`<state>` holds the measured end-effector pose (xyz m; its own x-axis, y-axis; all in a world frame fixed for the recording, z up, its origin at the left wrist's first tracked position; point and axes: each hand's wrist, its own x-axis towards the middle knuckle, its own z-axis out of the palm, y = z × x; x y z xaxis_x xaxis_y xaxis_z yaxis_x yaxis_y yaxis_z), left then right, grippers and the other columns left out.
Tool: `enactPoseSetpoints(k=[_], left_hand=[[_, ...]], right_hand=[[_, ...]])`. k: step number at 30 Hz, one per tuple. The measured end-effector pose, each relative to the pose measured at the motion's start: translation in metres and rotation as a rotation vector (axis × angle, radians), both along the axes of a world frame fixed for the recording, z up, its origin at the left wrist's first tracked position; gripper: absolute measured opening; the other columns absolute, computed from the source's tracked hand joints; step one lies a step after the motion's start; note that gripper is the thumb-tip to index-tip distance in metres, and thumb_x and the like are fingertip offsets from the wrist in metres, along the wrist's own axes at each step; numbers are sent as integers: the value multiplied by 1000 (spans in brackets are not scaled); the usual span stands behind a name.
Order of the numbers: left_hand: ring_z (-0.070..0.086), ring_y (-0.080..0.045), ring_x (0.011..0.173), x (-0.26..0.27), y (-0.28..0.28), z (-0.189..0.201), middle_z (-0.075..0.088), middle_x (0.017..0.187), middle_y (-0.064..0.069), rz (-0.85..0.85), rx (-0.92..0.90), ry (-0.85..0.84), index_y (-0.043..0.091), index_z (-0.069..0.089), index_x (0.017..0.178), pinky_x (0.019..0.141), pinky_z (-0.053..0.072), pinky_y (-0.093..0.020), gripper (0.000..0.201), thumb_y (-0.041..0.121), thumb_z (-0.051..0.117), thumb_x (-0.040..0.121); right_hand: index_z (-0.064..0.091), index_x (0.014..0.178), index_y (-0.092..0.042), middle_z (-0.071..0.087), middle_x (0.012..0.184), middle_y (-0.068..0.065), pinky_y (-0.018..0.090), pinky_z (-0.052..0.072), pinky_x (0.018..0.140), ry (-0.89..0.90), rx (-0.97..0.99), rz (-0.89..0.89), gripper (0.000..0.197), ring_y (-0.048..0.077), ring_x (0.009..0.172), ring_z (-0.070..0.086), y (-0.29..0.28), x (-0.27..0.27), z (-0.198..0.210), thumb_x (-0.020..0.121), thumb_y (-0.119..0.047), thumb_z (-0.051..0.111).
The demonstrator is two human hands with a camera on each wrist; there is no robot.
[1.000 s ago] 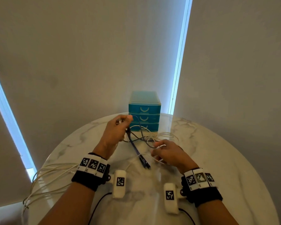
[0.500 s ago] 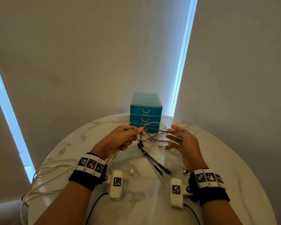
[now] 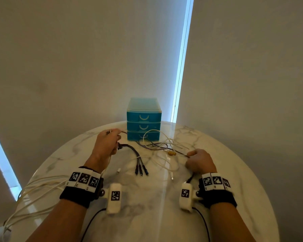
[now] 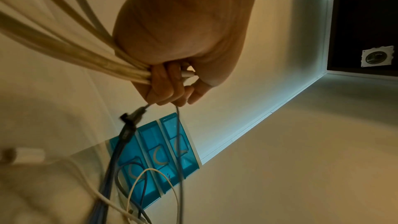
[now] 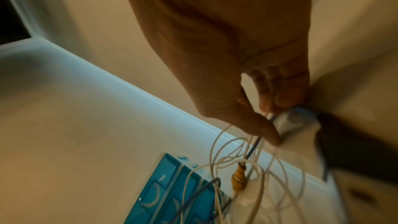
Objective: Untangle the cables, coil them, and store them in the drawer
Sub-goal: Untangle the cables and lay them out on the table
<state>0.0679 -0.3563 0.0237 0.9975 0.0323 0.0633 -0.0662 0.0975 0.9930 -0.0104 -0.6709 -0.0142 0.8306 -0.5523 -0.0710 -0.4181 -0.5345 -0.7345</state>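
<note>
On the round marble table (image 3: 217, 172), at the 12 o'clock edge, stands a blue box of drawers (image 3: 143, 122) with all three drawers closed. A mess of white cables (image 3: 166, 147) and a dark cable (image 3: 129, 149) lies in front of it, in the middle. The left hand (image 3: 106, 145), at about 10 o'clock, has its fingers (image 4: 163, 83) curled tight around a bunch of white cables and the dark cable. The right hand (image 3: 199, 162), at about 2 o'clock, pinches a thin dark cable between thumb and fingers (image 5: 280, 94). A yellow plug (image 3: 171, 153) lies just beside it.
</note>
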Motion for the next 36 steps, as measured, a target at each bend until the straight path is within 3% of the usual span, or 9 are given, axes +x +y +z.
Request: enactPoseSetpoints(k=[4, 9, 12, 19, 22, 25, 27, 31, 36], left_hand=[[43, -10, 59, -1, 0, 3, 60, 85, -1, 38, 15, -65, 20, 67, 122, 49, 36, -24, 19, 30, 65, 106], [36, -9, 52, -15, -8, 7, 56, 75, 1, -181, 143, -164, 24, 76, 111, 45, 27, -24, 15, 36, 72, 102], [36, -8, 53, -26, -13, 12, 55, 71, 1, -363, 284, -143, 35, 77, 109, 46, 26, -25, 17, 47, 73, 98], [59, 5, 59, -45, -19, 20, 68, 98, 21, -721, 572, -187, 43, 73, 130, 53, 43, -9, 29, 46, 68, 101], [71, 4, 93, -43, -19, 16, 75, 113, 22, -795, 727, -142, 42, 78, 119, 79, 59, -20, 28, 54, 76, 94], [66, -4, 82, -41, -20, 11, 78, 96, 19, -764, 811, -60, 39, 80, 103, 69, 51, -30, 27, 60, 83, 85], [67, 4, 78, -40, -21, 11, 76, 91, 24, -716, 787, -57, 35, 79, 104, 67, 48, -18, 27, 55, 84, 86], [59, -5, 125, -34, -24, 9, 66, 131, 25, -644, 765, -155, 47, 74, 117, 103, 46, -28, 40, 60, 86, 81], [47, -10, 130, -43, -32, 12, 52, 153, 18, -716, 864, -91, 52, 58, 140, 107, 40, -31, 71, 68, 86, 76]], right_hand=[[73, 105, -12, 66, 121, 16, 38, 59, 91, 24, -72, -38, 21, 30, 100, 63, -3, 0, -3, 85, -8, 71], [77, 95, -19, 77, 99, 9, 39, 62, 86, -37, -153, -57, 13, 31, 93, 72, 9, -5, 1, 89, -22, 66], [77, 99, -10, 79, 95, 17, 36, 65, 76, -366, 272, 75, 5, 23, 77, 78, 22, -12, 24, 96, -12, 72], [63, 117, 7, 72, 123, 27, 32, 61, 94, -943, 1271, 557, 34, 44, 125, 69, 62, -38, 79, 103, 7, 32], [65, 111, 6, 76, 121, 20, 33, 60, 99, -958, 950, 559, 25, 39, 124, 70, 66, -36, 76, 100, 17, 46], [72, 119, 3, 81, 115, 13, 29, 61, 95, -942, 562, 460, 22, 26, 114, 77, 70, -33, 73, 97, 5, 69], [74, 115, 2, 83, 106, 8, 29, 62, 96, -947, 502, 383, 20, 20, 106, 79, 72, -31, 71, 95, 7, 72], [78, 110, -5, 83, 104, 3, 32, 61, 100, -974, 450, 325, 16, 16, 105, 78, 75, -31, 71, 95, 1, 76], [76, 127, -24, 78, 127, -4, 36, 62, 97, -1055, 593, 366, 24, 16, 120, 74, 100, -41, 93, 105, -20, 67]])
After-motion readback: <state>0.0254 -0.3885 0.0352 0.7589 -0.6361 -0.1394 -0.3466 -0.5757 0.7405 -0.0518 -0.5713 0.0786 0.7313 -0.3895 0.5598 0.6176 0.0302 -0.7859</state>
